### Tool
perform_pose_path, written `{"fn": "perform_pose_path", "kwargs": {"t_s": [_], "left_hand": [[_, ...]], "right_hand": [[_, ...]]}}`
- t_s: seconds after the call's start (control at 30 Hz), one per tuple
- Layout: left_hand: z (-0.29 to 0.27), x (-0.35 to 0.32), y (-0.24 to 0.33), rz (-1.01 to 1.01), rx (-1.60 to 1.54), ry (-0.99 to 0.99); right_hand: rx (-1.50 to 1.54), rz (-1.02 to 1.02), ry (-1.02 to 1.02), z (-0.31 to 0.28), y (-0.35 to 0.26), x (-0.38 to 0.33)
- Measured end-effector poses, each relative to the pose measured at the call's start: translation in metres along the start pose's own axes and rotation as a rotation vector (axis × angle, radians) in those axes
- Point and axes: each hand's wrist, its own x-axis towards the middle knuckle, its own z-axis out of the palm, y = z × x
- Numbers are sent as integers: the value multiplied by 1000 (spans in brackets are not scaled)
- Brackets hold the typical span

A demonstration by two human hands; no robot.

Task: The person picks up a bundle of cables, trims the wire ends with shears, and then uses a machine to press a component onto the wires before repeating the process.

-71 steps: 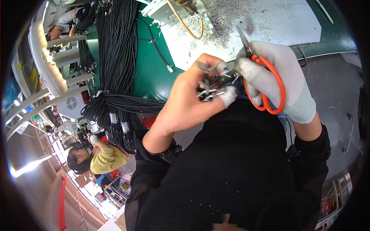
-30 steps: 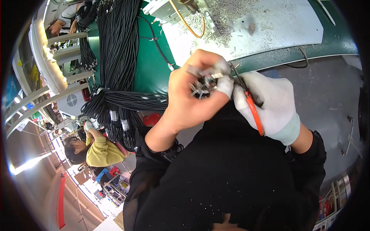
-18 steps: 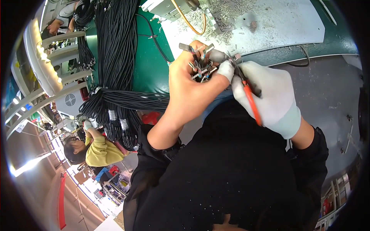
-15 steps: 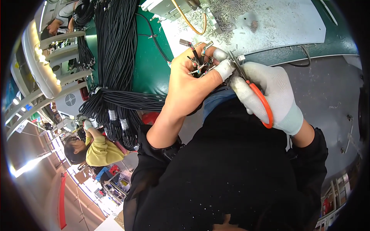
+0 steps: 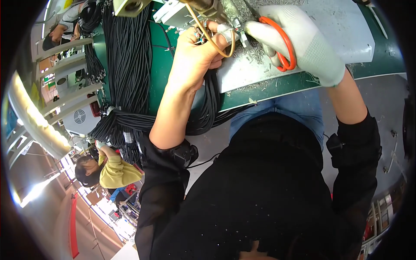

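My left hand [image 5: 190,60], bare but with white covers on some fingertips, is closed on several black cable ends with small wires and connectors [image 5: 198,35], partly hidden by the fingers. Its thumb is at a small metal fixture [image 5: 242,37] below a bench machine [image 5: 173,14]. In a white glove, my right hand [image 5: 299,41] holds orange-handled scissors [image 5: 289,47] by the loops, just right of that fixture. The scissors' blades are hard to make out here. A tan hose [image 5: 222,53] loops down in front of my left fingers.
Metal clippings cover much of the white board [image 5: 346,39] on the green table [image 5: 277,82]. A thick bundle of black cables [image 5: 125,60] runs along the left. A person in yellow [image 5: 117,173] works farther left, and another person [image 5: 65,28] is at the top left.
Both hands have moved forward, from above the table's front edge to the machine's fixture. The left hand carries the cable ends; the right hand still has the scissors.
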Motion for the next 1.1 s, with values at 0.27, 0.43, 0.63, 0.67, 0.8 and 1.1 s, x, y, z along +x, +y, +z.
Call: {"fn": "perform_pose_path", "kwargs": {"t_s": [0.27, 0.43, 0.63, 0.67, 0.8, 1.1], "left_hand": [[-12, 26, 8, 38, 212, -34], [-9, 28, 11, 44, 255, 13], [0, 27, 11, -8, 272, 72], [3, 26, 9, 19, 283, 113], [-1, 29, 2, 60, 320, 154], [3, 21, 14, 10, 239, 57]], "right_hand": [[-60, -251, -178, -23, 4, 39], [-34, -72, -285, -28, -3, 46], [-284, -888, -207, -37, 11, 56], [-283, -888, -207, -37, 9, 55], [107, -27, -345, -36, -1, 49], [129, 53, -345, -32, -7, 41]]}}
